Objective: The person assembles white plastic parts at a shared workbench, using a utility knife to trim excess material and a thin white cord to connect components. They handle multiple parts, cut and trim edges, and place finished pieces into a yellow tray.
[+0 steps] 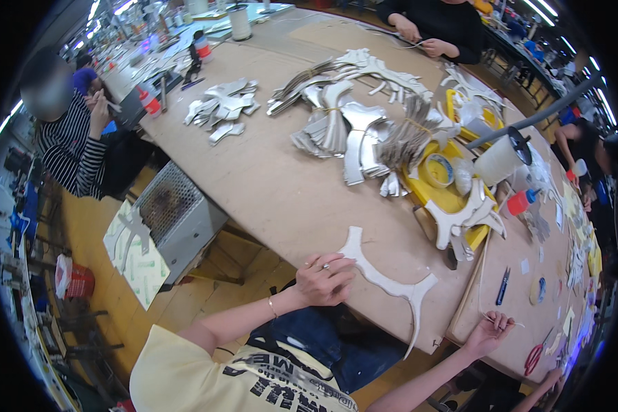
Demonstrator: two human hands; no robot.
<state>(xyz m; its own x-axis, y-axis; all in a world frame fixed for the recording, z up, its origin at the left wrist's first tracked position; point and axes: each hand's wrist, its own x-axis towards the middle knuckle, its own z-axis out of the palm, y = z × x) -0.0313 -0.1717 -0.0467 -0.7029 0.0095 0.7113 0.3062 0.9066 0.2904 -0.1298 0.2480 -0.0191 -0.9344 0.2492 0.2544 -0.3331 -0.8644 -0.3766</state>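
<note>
I see my left hand (325, 278) resting at the near edge of the worktable (275, 185), fingers curled loosely down on the end of a pale forked leather piece (384, 278). It is pressing or lightly pinching that end rather than gripping it fully; I cannot tell whether the thumb is under it. The piece lies flat along the near edge. Its long axis runs from under my left fingers away to my right and slightly toward me, and it splits near the table's near right corner, where one thin tail hangs over the edge.

My right hand (491, 329) sits well apart from the piece, further right at the near edge of the adjoining board, palm up and half open, with a thin pale strip (502, 320) across its fingers. So the left hand is the one on the piece; the forked end lies between the two hands, nearer the right.

Further in, bundled cut pieces (350, 127) lie heaped toward the table's middle, and a yellow tray (446, 196) stands at its right edge.
</note>
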